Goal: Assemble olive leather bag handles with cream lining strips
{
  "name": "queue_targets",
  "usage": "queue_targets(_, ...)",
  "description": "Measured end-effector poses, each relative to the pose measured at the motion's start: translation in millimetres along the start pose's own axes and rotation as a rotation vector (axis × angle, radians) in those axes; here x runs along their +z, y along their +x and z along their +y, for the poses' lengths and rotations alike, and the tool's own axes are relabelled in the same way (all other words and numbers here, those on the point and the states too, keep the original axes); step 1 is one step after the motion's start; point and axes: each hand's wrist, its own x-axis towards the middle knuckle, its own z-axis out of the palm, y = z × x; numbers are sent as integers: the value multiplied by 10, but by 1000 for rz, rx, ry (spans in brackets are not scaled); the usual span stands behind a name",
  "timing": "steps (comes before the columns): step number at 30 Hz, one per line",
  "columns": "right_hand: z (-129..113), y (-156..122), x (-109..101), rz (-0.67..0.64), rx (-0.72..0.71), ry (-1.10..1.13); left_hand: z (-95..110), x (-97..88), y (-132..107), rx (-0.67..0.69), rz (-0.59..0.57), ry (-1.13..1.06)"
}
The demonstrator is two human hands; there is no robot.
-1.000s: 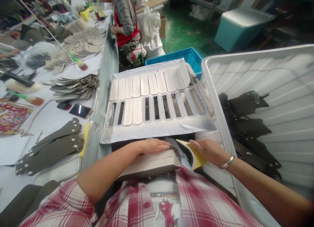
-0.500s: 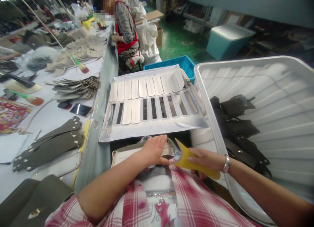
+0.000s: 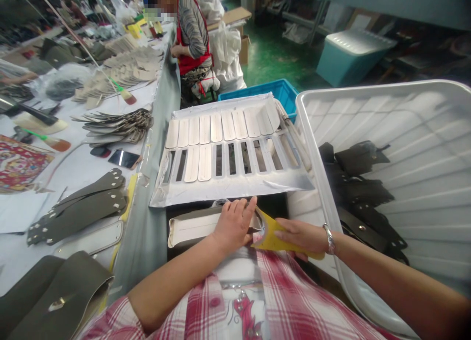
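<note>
Two bare hands meet on our side of the slotted white rack (image 3: 228, 189), close to its near edge. Our left hand (image 3: 232, 223) lies over the right-hand end of a grey-green case with a pale facing (image 3: 195, 228), its fingers pointing toward the rack; we cannot tell whether they pinch the case or only press on it. Our right hand (image 3: 306, 237) grips a curved yellow sheet (image 3: 267, 227), thumb on its upper face. The case runs lengthwise roughly parallel to the rack's near edge, while the sheet slants from the case's end away from the rack, toward our right. Its hollowed end faces the case, just beside our left fingertips, so the left hand is nearer to where the two come together. Whether the sheet reaches inside the case or merely meets its edge, we cannot make out. Our left hand and forearm hide part of the case, most of the right fingers are lost beneath the sheet, and the dark gap under the rack's near edge conceals whatever supports the case.
</note>
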Motion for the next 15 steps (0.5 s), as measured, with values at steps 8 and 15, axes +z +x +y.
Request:
queue_targets(8, -92, 108, 35, 9, -8, 45, -15, -6, -26, 22, 35, 6)
queue_targets(15, -232, 108, 36, 15, 57, 74, -58, 5, -26, 64, 16, 37)
